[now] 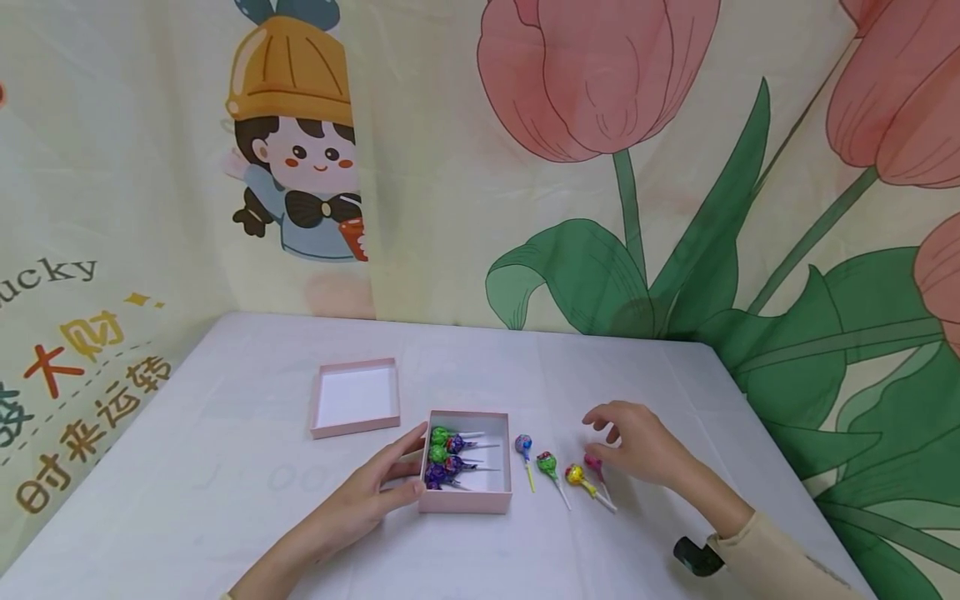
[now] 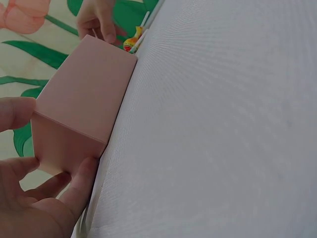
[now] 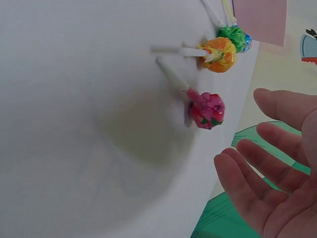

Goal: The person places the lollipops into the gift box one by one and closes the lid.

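Note:
A pink box (image 1: 465,502) stands open on the white table. Inside lie several lollipops (image 1: 438,452) in green and purple wrappers, sticks towards the right. My left hand (image 1: 375,492) holds the box at its left end, thumb at the near corner and fingers towards the far one. To the right of the box lie a blue lollipop (image 1: 523,446), a green lollipop (image 1: 547,464), a yellow lollipop (image 1: 576,475) and a pink lollipop (image 3: 207,110). My right hand (image 1: 637,442) hovers just beyond the pink lollipop, fingers loosely bent, with nothing between them.
A shallow pink lid (image 1: 356,398) with a white inside lies behind and left of the box. Behind the table hangs a printed cloth (image 1: 427,167) with tulips and a cartoon figure. A black object (image 1: 697,557) sits at the right sleeve's cuff.

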`<state>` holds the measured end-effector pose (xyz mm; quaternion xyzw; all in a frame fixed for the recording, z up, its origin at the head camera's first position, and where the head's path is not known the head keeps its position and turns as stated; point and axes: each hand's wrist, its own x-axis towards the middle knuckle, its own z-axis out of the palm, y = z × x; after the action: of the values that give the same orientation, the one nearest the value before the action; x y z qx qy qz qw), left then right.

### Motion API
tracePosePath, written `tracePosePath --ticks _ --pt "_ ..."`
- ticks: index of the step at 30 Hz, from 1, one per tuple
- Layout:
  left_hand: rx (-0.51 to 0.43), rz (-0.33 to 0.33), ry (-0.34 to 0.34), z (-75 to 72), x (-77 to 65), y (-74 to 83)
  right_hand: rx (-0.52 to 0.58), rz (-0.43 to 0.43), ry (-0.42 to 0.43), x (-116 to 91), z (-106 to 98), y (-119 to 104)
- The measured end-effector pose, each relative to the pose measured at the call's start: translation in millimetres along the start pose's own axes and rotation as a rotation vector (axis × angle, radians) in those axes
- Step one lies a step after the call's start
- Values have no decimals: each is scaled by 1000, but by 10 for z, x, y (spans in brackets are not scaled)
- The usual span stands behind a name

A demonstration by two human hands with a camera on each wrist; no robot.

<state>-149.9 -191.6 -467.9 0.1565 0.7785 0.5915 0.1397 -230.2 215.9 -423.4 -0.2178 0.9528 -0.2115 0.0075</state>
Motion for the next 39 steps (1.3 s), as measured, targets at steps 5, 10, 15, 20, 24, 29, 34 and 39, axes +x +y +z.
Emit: tracePosePath --ticks 5,10,15,20,24,29,34,39 --pt "3 0 0 1 1 -5 -4 49 -9 -28 47 73" --pt "1 -6 0 3 7 -7 4 97 -30 -60 121 105" --pt "1 -12 -1 5 8 -7 4 130 -44 -93 178 107" --pt "8 -9 0 3 10 -13 -2 162 -53 -119 211 107" --pt "12 -5 1 0 11 -19 -15 180 -49 -126 226 109" --pt "8 -9 3 0 11 -14 -27 187 -35 -122 246 113" --pt "-2 -17 3 1 10 -12 -40 178 -27 -122 264 114" --pt "-2 -14 4 4 8 -13 -35 171 -23 -125 277 110"
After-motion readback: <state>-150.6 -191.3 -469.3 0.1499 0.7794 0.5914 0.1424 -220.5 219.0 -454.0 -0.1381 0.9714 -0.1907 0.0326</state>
